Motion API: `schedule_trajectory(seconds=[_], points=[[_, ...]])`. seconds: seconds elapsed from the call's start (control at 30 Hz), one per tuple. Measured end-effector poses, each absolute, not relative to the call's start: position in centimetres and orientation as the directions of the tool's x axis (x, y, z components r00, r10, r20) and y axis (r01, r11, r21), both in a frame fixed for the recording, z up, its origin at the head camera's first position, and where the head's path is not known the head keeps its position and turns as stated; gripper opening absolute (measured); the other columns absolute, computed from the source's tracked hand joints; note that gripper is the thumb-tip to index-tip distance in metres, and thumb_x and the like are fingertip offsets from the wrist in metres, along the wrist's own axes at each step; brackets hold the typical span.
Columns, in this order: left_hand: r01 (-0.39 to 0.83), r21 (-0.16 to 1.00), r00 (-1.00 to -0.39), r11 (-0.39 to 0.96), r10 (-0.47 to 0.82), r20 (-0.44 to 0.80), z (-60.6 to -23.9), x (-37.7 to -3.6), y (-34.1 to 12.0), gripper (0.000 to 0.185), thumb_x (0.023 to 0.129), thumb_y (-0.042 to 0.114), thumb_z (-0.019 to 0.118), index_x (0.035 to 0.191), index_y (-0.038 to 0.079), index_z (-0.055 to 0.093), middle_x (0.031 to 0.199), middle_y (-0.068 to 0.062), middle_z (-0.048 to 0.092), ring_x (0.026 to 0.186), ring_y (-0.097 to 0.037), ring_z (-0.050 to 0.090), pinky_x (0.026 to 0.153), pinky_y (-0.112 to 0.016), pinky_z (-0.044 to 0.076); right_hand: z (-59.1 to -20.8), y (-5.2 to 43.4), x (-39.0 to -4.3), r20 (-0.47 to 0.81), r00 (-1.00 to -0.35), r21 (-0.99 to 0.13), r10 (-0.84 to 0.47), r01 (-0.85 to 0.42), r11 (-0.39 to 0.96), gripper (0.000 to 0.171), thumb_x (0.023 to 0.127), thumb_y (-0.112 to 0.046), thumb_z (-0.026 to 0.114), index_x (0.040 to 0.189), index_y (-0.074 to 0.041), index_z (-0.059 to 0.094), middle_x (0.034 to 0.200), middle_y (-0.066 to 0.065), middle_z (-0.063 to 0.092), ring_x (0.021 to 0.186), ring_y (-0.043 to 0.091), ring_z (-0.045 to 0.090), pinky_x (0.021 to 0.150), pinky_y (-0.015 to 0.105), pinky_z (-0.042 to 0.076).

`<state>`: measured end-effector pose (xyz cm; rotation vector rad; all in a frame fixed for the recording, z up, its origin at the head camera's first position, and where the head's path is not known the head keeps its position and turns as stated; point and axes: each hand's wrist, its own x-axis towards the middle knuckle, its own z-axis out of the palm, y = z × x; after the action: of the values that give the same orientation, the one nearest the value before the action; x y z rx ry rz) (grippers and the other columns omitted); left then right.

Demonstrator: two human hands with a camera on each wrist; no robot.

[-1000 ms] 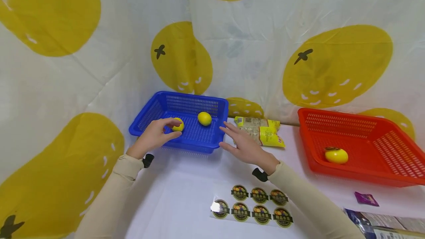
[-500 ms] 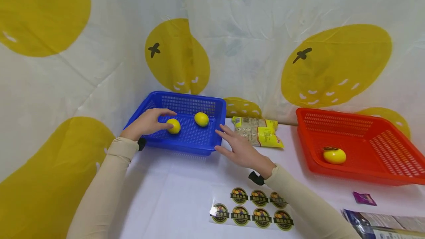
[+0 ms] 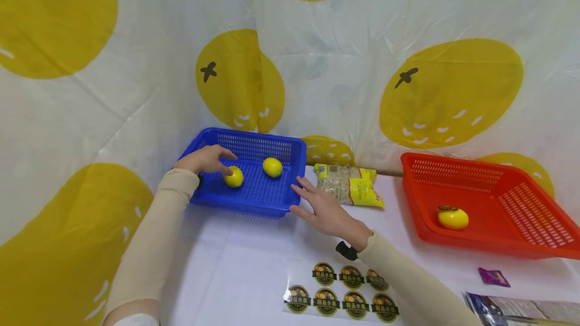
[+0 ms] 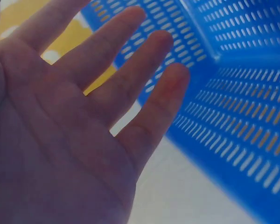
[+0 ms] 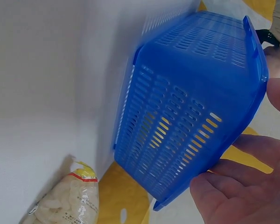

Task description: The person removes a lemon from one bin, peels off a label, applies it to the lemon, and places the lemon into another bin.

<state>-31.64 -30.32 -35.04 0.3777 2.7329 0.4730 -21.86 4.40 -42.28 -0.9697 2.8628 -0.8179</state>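
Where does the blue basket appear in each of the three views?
Head: blue basket left of centre, on the table.
Left wrist: its mesh wall fills the right side.
Right wrist: its outer wall fills the centre.
Shared landmark: the slotted blue mesh.

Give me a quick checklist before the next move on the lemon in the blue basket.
1. Left hand at the near lemon: ok, fingertips are over it inside the blue basket.
2. Grip on that lemon: not ok, the left wrist view shows straight, spread fingers holding nothing.
3. Right hand steadying the basket: cannot tell, it is open at the basket's right corner, but contact is unclear.
4. Second lemon out of the way: ok, it lies apart from the first, further right.
5. Red basket: ok, it holds one yellow fruit with bare floor around it.
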Motion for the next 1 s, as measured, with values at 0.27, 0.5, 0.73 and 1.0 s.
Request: schedule_trajectory(seconds=[0.27,0.5,0.73,1.0], points=[[0.11,0.293,-0.903,0.95,0.219,-0.37,-35.4,-33.5,-29.3,0.059,0.093,0.028,0.075,0.147,0.014,0.056,0.154,-0.018,0.052,0.141,-0.041,0.049,0.116,-0.064,0.038,-42.4,4.5,-21.9,0.143,-0.81,-0.487,-0.568,-0.557,0.672,0.067,0.103,-0.047,0.056,0.157,-0.009,0.041,0.169,0.014,0.026,0.153,0.038,0.033,0.119,0.063,0.035],[-0.007,0.303,-0.875,0.953,0.141,-0.463,-35.9,-34.1,-28.8,0.068,0.085,0.017,0.08,0.148,0.014,0.055,0.153,-0.019,0.051,0.141,-0.042,0.046,0.113,-0.061,0.042,-42.2,4.3,-21.8,0.143,-0.804,-0.484,-0.578,-0.566,0.667,0.067,0.103,-0.047,0.057,0.157,-0.01,0.041,0.169,0.014,0.027,0.153,0.037,0.034,0.118,0.063,0.035],[-0.034,0.318,-0.856,0.948,0.137,-0.499,-37.3,-35.1,-29.1,0.074,0.078,0.018,0.088,0.146,0.016,0.058,0.152,-0.019,0.053,0.14,-0.043,0.047,0.116,-0.06,0.039,-42.2,4.3,-21.9,0.146,-0.8,-0.485,-0.583,-0.571,0.662,0.067,0.103,-0.047,0.057,0.157,-0.009,0.041,0.169,0.013,0.027,0.155,0.034,0.031,0.12,0.061,0.035],[0.007,0.342,-0.853,0.94,0.184,-0.488,-38.3,-35.7,-29.0,0.067,0.078,0.018,0.088,0.14,0.017,0.064,0.151,-0.014,0.056,0.139,-0.041,0.048,0.117,-0.062,0.037,-42.0,4.6,-22.0,0.146,-0.801,-0.495,-0.58,-0.567,0.659,0.067,0.103,-0.046,0.057,0.156,-0.008,0.041,0.169,0.014,0.027,0.156,0.033,0.029,0.121,0.06,0.033]])
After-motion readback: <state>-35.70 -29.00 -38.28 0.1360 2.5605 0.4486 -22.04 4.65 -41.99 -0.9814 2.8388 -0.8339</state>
